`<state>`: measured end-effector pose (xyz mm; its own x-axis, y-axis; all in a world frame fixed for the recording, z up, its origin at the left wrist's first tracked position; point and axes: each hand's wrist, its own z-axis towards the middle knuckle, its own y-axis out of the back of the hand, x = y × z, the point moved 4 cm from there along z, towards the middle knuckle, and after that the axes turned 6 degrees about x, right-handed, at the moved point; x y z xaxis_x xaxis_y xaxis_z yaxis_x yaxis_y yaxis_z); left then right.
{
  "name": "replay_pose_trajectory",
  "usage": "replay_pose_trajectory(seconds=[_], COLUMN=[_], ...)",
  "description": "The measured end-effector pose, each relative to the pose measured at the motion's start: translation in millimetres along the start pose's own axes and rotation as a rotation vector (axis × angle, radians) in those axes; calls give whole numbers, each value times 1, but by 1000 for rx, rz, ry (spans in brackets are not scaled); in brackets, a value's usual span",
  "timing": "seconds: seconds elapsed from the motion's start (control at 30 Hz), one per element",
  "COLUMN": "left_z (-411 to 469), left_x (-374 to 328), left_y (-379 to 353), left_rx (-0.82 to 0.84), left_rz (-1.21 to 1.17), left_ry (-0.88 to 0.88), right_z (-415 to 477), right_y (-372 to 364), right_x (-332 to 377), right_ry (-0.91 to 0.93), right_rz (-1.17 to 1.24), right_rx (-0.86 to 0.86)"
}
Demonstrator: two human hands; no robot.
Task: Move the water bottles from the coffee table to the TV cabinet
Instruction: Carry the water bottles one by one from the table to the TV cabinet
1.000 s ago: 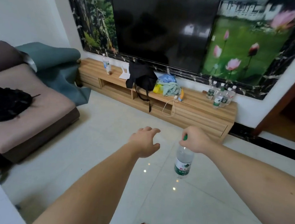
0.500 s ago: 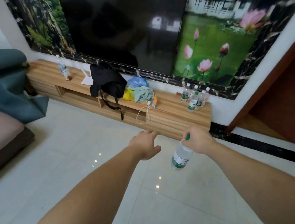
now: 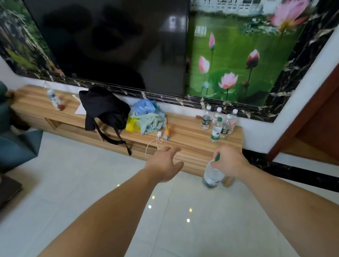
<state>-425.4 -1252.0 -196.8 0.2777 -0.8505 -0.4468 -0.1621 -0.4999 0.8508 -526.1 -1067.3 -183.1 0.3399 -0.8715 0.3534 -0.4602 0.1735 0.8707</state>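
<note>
My right hand (image 3: pixel 230 160) is shut around the neck of a clear water bottle (image 3: pixel 212 176) with a green cap, which hangs tilted in front of the right end of the wooden TV cabinet (image 3: pixel 184 133). Several water bottles (image 3: pixel 218 124) stand upright in a cluster on the cabinet's right end, above and just behind that hand. Another bottle (image 3: pixel 52 98) stands on the cabinet's far left. My left hand (image 3: pixel 165 161) is held out empty with fingers apart, left of the carried bottle and before the cabinet's front.
A black bag (image 3: pixel 103 109), a heap of cloth (image 3: pixel 148 117) and a white cable (image 3: pixel 153 142) occupy the cabinet's middle. A large dark TV (image 3: pixel 111 34) hangs above. A sofa with a teal cover (image 3: pixel 3 141) sits at the left, a doorway (image 3: pixel 332 112) at the right. Glossy tiled floor lies below.
The cabinet has come much closer and larger in view. My right hand has carried the bottle up to the cabinet's right end; my left hand stays open beside it.
</note>
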Motion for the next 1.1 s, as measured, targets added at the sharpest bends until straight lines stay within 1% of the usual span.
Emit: replay_pose_trajectory(seconds=[0.17,0.3,0.43,0.53,0.67,0.8,0.9,0.97,1.1], left_z=[73,135,208,263,324,368,406,428,467], left_x=[-19,-19,-13,-12,-11,-10,-3,-1,4], left_y=[2,10,26,41,54,57,63,65,60], left_rx=[25,30,36,63,98,170,176,165,181], left_rz=[-34,-15,-24,12,50,113,78,38,16], left_ry=[-33,-47,-55,-60,-66,-42,-5,17,85], right_z=[63,117,178,224,285,336,378,407,460], right_y=[32,52,72,89,105,110,111,108,97], right_x=[-24,-38,-44,-46,-51,-60,-67,-69,-79], right_ry=[-13,-21,-18,-35,-39,-59,-73,-49,11], right_rz=[29,25,-28,-81,-66,-63,-83,-118,-57], right_rx=[-5,35,86,114,83,101,147,199,253])
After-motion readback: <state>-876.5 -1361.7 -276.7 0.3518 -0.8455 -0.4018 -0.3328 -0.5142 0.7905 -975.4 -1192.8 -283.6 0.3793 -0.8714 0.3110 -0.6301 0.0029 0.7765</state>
